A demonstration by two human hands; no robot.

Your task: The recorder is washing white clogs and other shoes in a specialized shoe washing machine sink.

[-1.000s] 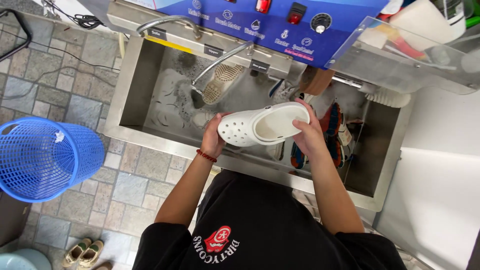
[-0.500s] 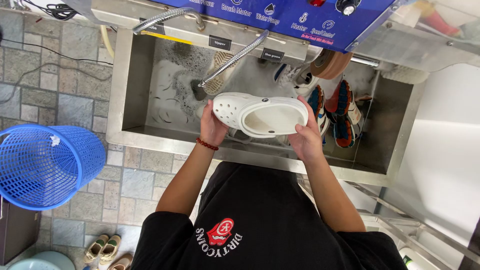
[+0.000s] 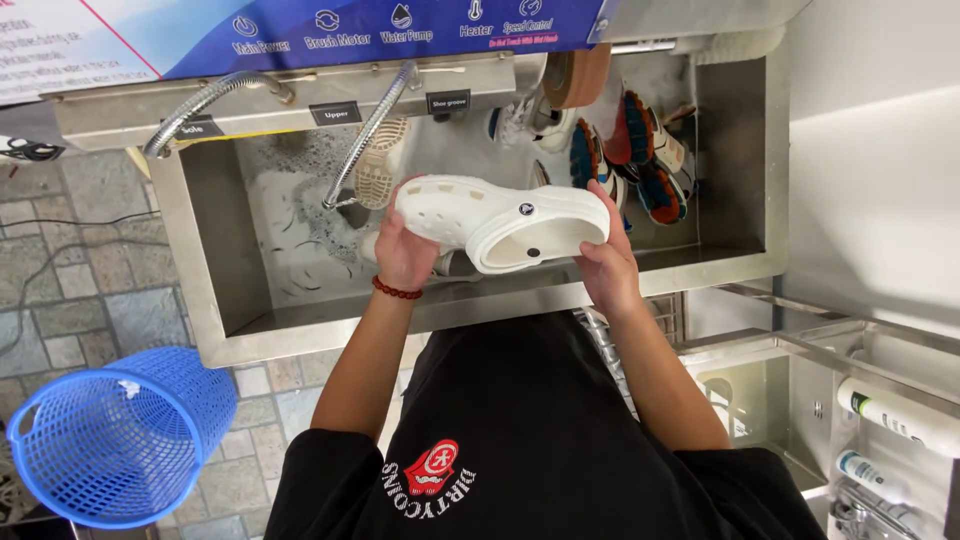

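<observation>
Over the steel wash sink [image 3: 240, 290], beside the blue mesh basket [image 3: 110, 440] on the tiled floor, we hold a white clog [image 3: 500, 220] in both hands, its long axis running left to right across the basin; our left hand [image 3: 403, 250] wraps its fingers closed around the perforated toe, which points left, while our right hand [image 3: 608, 262] grips the heel end, opening turned toward us; colourful sneakers [image 3: 635, 150] lie in the sink's right corner
</observation>
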